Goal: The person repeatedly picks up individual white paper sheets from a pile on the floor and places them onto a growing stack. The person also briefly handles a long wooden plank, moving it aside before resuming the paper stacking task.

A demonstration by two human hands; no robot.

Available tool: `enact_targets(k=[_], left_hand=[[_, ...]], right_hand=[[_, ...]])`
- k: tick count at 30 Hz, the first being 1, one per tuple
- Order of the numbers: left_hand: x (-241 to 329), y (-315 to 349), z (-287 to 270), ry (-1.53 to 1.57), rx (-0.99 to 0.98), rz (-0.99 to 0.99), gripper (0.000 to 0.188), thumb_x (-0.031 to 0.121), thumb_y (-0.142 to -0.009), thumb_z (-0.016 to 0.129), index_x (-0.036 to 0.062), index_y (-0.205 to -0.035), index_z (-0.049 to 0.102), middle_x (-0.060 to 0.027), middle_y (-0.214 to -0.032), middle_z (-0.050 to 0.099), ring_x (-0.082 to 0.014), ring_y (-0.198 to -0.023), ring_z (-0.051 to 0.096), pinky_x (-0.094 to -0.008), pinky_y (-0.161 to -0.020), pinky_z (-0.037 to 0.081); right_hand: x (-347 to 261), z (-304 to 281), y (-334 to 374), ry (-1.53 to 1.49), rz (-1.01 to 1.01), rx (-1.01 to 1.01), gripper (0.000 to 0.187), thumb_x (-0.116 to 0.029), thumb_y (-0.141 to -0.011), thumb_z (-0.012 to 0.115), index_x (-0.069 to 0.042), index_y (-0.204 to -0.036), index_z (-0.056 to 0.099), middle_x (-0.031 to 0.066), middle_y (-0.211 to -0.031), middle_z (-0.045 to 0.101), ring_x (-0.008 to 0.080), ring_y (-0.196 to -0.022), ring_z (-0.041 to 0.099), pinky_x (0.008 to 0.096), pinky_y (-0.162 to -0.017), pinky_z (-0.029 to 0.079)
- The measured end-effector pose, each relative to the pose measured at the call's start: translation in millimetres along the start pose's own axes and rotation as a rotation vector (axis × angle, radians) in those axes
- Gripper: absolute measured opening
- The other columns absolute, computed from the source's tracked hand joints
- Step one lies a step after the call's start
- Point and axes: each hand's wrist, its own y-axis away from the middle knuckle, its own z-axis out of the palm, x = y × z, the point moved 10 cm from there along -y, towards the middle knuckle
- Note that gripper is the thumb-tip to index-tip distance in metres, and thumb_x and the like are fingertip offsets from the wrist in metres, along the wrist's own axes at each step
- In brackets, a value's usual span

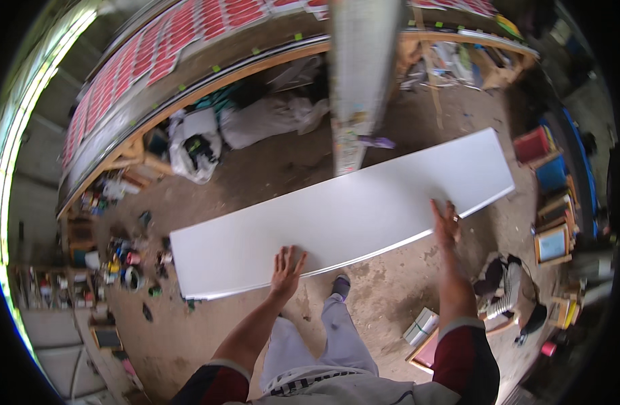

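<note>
A long white board [337, 216] stretches across the view in front of me, its right end farther off than its left. What holds it up is hidden beneath it. My left hand [287, 268] lies flat on the board's near edge, left of its middle, with fingers apart. Over the near edge on the right is my right hand [446, 221], its fingers stretched out and slightly blurred. Neither hand is wrapped round anything.
A pale post [354, 88] rises just past the board. Behind stands a long table with red printed sheets [215, 20], with white sacks [269, 120] under it. Frames [551, 244] line the right; a bag [516, 290] and small items [131, 277] lie on the floor.
</note>
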Motion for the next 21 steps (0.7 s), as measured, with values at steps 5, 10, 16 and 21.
enact_targets(k=[5,10,16,21], left_hand=[[-8.0,13.2,-1.1,-0.030,0.032,-0.027,0.084,0.005,-0.093,0.061,0.0266,-0.169,0.031,-0.0235,-0.172,0.026,-0.0513,-0.157,0.027,-0.0622,-0.127,0.028],[2.9,4.5,15.3,-0.006,0.038,-0.010,0.085,0.004,-0.093,0.061,0.0268,-0.169,0.030,-0.0243,-0.172,0.024,-0.0523,-0.156,0.027,-0.0631,-0.127,0.028],[7.4,5.7,29.7,-0.082,-0.241,0.009,0.094,0.023,-0.091,0.072,0.0330,-0.171,0.023,-0.0219,-0.177,0.009,-0.0498,-0.162,0.008,-0.0648,-0.131,0.012],[-5.6,4.0,2.9,0.044,-0.203,-0.043,0.105,0.045,-0.085,0.084,0.0476,-0.169,0.020,-0.0223,-0.178,0.002,-0.0519,-0.162,0.008,-0.0771,-0.123,0.017]], right_hand=[[-17.3,0.1,3.9,0.012,0.009,-0.123,0.097,0.001,-0.092,0.062,-0.048,-0.167,0.024,0.0181,-0.167,0.036,0.0422,-0.150,0.043,0.0542,-0.100,0.060],[-2.7,11.5,-14.3,0.085,-0.003,-0.117,0.100,0.009,-0.092,0.059,-0.045,-0.168,0.022,0.0149,-0.165,0.038,0.0372,-0.147,0.045,0.0428,-0.100,0.062],[-4.3,11.5,1.4,0.030,0.045,-0.105,0.094,-0.004,-0.092,0.065,-0.039,-0.169,0.025,0.0272,-0.160,0.042,0.0457,-0.149,0.042,0.0583,-0.112,0.050],[-132.5,-92.3,59.4,-0.327,-0.383,-0.092,0.106,-0.041,-0.075,0.090,-0.039,-0.165,0.035,0.0265,-0.167,0.034,0.0458,-0.153,0.037,0.0614,-0.122,0.037]])
